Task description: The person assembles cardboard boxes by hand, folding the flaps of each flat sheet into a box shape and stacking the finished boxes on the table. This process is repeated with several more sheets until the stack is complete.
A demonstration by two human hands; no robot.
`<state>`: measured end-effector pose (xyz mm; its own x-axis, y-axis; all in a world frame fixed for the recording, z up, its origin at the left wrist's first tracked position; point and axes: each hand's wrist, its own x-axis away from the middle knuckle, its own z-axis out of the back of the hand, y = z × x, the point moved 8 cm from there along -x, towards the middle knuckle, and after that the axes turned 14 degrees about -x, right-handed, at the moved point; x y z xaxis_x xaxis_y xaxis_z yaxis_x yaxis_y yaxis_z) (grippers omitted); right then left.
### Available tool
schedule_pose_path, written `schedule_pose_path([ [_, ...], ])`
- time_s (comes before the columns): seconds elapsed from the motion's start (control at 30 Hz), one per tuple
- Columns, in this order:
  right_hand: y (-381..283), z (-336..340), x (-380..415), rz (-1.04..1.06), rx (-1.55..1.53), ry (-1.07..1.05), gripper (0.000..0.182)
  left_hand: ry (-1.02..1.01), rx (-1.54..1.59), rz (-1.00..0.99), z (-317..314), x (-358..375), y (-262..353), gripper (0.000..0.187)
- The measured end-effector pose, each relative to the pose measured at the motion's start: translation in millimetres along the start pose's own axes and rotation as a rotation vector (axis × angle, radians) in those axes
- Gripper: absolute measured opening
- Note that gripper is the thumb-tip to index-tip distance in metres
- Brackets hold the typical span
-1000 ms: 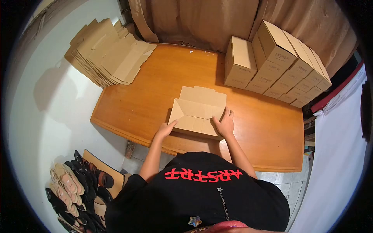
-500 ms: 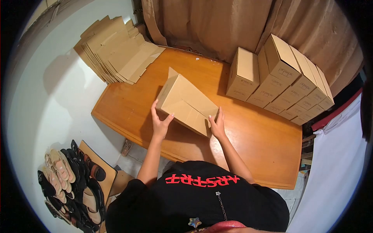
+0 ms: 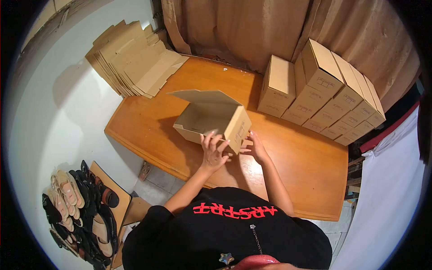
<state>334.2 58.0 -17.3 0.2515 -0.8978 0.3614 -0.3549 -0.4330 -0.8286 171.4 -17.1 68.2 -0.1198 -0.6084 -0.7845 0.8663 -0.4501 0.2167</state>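
A cardboard box (image 3: 211,118) stands on the wooden table in front of me, its inside visible and its lid flap raised at the far side. Dark markings show on its right end. My left hand (image 3: 215,150) is at the near right corner of the box, fingers spread against the near wall and edge, slightly blurred. Just right of that end is my right hand (image 3: 255,147), its fingers apart beside the marked panel.
On the orange-brown table (image 3: 297,180), stacked closed boxes (image 3: 321,90) fill the back right. Flattened cardboard sheets (image 3: 139,58) lean at the back left. Sandals and shoes (image 3: 83,207) hang at the lower left. A brown curtain (image 3: 238,31) covers the back.
The box has been turned, so its open inside and marked end now show. My left hand has moved right to the near corner; my right hand has come slightly lower.
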Motion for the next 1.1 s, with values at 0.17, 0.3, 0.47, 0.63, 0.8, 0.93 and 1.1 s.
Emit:
schedule_pose_path([
  [0.17,16.0,10.4,7.0,-0.044,0.043,0.143,0.083,-0.130,-0.074,-0.084,-39.2,25.8,26.2,0.074],
  [0.3,31.6,47.8,-7.3,-0.036,0.139,0.341,0.107,-0.282,-0.006,-0.139,-47.4,33.1,38.0,0.071],
  [0.47,56.2,95.8,-34.0,0.018,0.219,0.387,0.102,-0.273,0.166,0.168,-35.6,41.8,1.5,0.065],
  [0.63,4.0,79.4,-12.5,0.270,0.366,0.474,0.092,-0.084,0.010,0.551,-17.9,48.1,-83.0,0.067],
  [0.8,-46.0,60.4,-26.2,0.666,0.354,0.305,0.069,-0.164,0.103,0.837,-40.1,60.1,-155.0,0.064],
  [0.93,-56.3,48.8,-33.9,0.689,0.220,0.106,0.052,-0.258,0.221,0.761,-42.2,48.8,-140.4,0.043],
  [1.1,-54.4,42.9,-19.3,0.719,0.354,0.093,0.034,-0.307,0.042,0.678,-36.7,55.4,-117.0,0.039],
])
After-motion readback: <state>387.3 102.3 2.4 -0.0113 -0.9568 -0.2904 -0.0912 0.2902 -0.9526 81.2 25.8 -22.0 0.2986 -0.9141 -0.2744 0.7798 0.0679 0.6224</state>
